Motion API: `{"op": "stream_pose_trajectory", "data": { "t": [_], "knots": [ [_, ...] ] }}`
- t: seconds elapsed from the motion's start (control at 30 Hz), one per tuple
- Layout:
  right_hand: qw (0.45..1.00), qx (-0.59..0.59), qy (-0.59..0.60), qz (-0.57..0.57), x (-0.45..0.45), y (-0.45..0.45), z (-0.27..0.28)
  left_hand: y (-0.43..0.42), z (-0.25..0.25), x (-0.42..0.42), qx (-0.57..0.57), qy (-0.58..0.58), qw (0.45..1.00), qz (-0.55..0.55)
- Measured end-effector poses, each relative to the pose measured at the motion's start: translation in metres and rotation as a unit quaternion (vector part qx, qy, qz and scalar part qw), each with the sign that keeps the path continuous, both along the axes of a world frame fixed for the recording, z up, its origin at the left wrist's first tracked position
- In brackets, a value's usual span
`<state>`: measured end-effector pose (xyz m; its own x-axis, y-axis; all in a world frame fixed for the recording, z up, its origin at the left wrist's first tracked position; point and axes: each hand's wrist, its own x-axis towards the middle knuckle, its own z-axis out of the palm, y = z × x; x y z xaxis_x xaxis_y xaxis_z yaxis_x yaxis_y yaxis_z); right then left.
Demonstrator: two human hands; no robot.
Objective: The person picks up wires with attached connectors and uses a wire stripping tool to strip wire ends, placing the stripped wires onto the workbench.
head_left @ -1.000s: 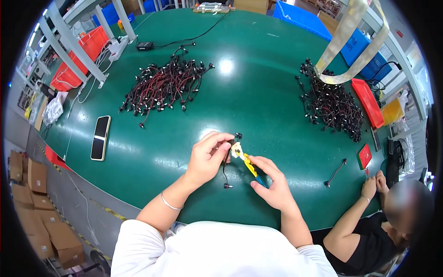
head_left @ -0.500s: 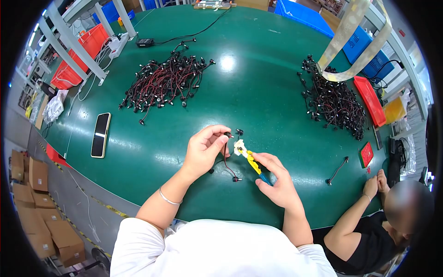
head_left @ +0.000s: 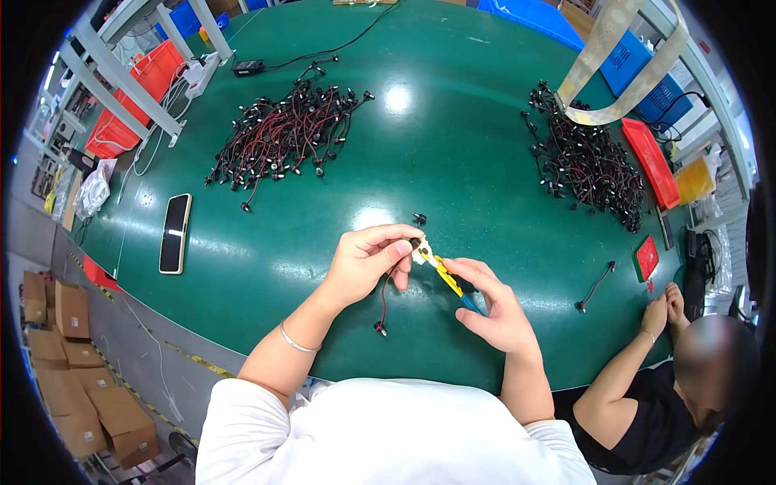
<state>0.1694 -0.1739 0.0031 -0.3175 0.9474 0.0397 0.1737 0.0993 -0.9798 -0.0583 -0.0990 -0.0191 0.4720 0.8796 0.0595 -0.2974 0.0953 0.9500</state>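
Note:
My left hand [head_left: 368, 263] pinches the black end of a short cable [head_left: 383, 303] with dark red wire. The cable's other end, a black plug, hangs down to the lower left. In my right hand [head_left: 497, 315] are yellow-and-blue pliers [head_left: 449, 281], gripped by the handles. White material covers the pliers' jaws [head_left: 423, 250], which meet the cable end at my left fingertips. Whether the jaws are closed on it is hidden. Just beyond my fingers, a small black connector [head_left: 419, 219] lies on the green table [head_left: 453, 162].
One cable pile [head_left: 283, 133] lies at the back left, another [head_left: 586, 162] at the right. A phone [head_left: 175, 234] rests at the left. Near a co-worker's hands [head_left: 667, 307] are a single cable [head_left: 596, 287] and a red-and-green piece [head_left: 647, 259]. A red tray [head_left: 651, 164] stands farther back.
My left hand has brought the cable end right against the pliers' jaws; a gap showed between them before. The hanging end of the cable has swung left and down.

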Motion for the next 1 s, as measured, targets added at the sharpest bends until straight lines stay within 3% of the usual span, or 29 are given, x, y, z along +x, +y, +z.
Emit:
{"op": "stream_pose_trajectory", "data": {
  "t": [0.2,0.47,0.5,0.57,0.73,1.0],
  "knots": [
    [1.0,-0.01,0.023,0.004,0.0,0.001,-0.004,-0.005,-0.002,0.004,0.008,0.022,0.999,0.034],
    [1.0,0.002,-0.009,-0.025,-0.002,-0.003,-0.007,-0.007,0.0,0.005,-0.018,0.018,1.0,0.014],
    [1.0,0.001,-0.01,-0.026,-0.001,-0.002,-0.008,-0.008,0.001,0.007,-0.06,-0.012,0.998,-0.011],
    [0.993,-0.016,0.046,-0.111,0.006,0.003,-0.012,-0.01,0.002,0.01,-0.143,-0.07,0.985,-0.061],
    [0.969,-0.008,0.108,-0.224,0.02,0.01,-0.009,-0.003,-0.005,0.009,-0.183,-0.015,0.978,-0.102],
    [0.964,-0.002,0.097,-0.249,0.033,0.012,-0.011,0.002,-0.004,0.004,-0.226,-0.028,0.967,-0.115]
  ]
}}
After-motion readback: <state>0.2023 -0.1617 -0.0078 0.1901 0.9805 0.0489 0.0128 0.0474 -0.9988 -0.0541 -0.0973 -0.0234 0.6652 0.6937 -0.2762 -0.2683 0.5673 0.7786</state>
